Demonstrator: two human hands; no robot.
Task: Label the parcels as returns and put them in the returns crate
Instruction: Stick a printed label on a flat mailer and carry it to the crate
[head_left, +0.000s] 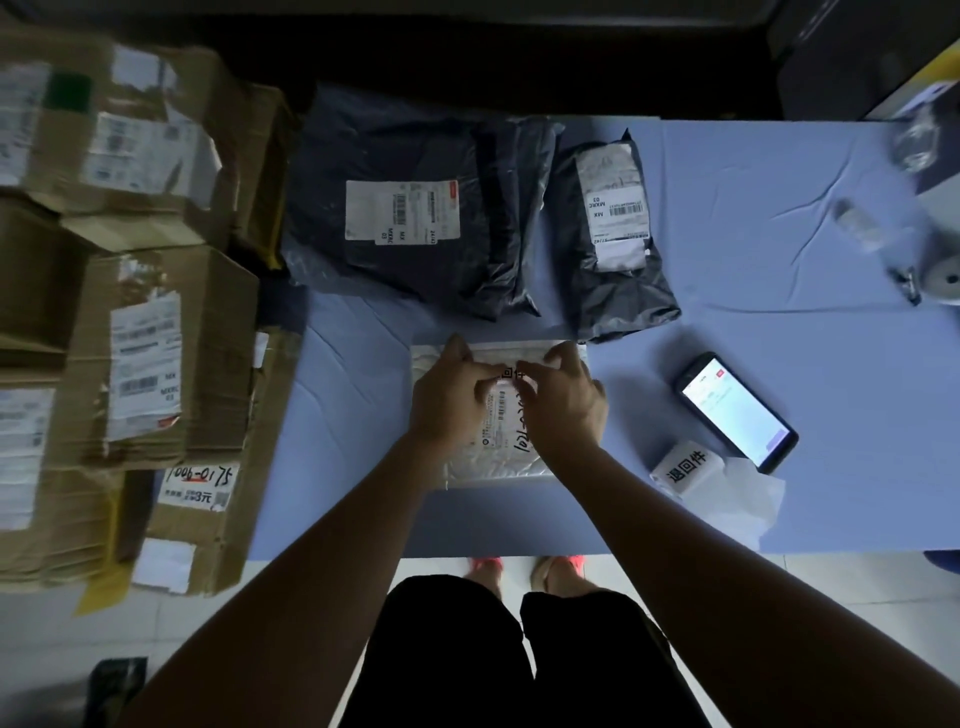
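- Step in hand: labelling. The white parcel lay flat at the near middle of the desk, directly before the person.
- Left hand and right hand both rested on the parcel's top face. Their thumbs and forefingers met over a small return label, and the fingers appeared to pinch its two ends. The rest of each hand was loosely spread on the wrapper.
- The label sat low against the parcel near the printed shipping slip. Whether it was fully stuck could not be told.
- Judgement: next move calls for pressing the label flat, then lifting the parcel to the returns crate. No crate could be picked out in view, so its direction is unknown.
- Two parcels waited at the far side of the desk: a large dark mailer and, just beside it on the right, a small dark mailer. Neither showed a return label.
- Label roll stood right of the white parcel, with loose backing paper trailing from it. A lit phone lay touching or just beside the roll.
- Cardboard boxes were stacked along the left of the desk.
- Blurred items at the far right edge were not identified.
- Nothing lay on the white parcel but the hands.
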